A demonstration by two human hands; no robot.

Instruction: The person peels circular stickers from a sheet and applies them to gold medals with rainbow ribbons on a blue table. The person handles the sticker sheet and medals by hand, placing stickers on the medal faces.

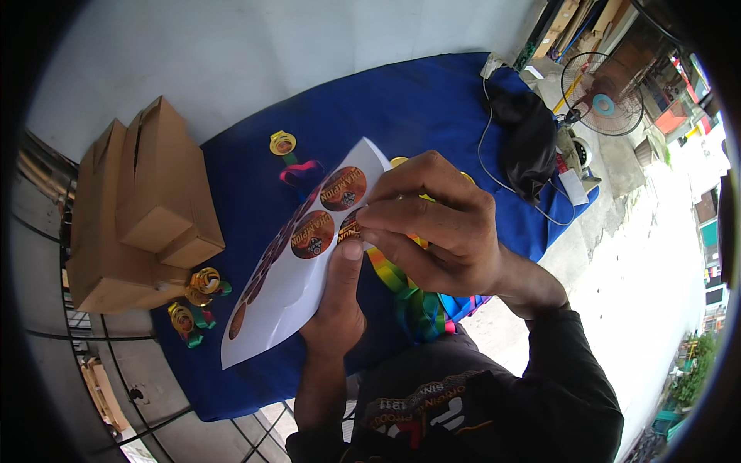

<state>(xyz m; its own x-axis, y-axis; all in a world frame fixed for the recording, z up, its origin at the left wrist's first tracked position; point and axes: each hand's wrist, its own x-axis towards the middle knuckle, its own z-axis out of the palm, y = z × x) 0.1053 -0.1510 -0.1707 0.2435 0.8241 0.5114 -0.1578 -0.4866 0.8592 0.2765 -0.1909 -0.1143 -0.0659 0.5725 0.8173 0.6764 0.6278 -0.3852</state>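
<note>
My left hand (338, 312) grips a curled white sheet of round stickers (275, 309) by its near edge, thumb on top. The stickers are dark orange and bear writing. At the sheet's right edge, my right hand (443, 231) pinches one round sticker (349, 227) between thumb and fingertips. Those fingers partly cover it, so I cannot tell how far it is off the backing. Below my right hand lies a heap of multicoloured medal ribbons (417, 298), with gold medals partly hidden behind the hand. Beyond the sheet rests a gold medal (282, 143) on its ribbon.
A blue cloth (399, 98) covers the table. Cardboard boxes (156, 197) stand at its left, with several gold medals (202, 283) beside them. Black fabric or plastic (524, 139) and a white cable (483, 139) lie at the right, near a fan (602, 104). A wall (260, 52) rises behind.
</note>
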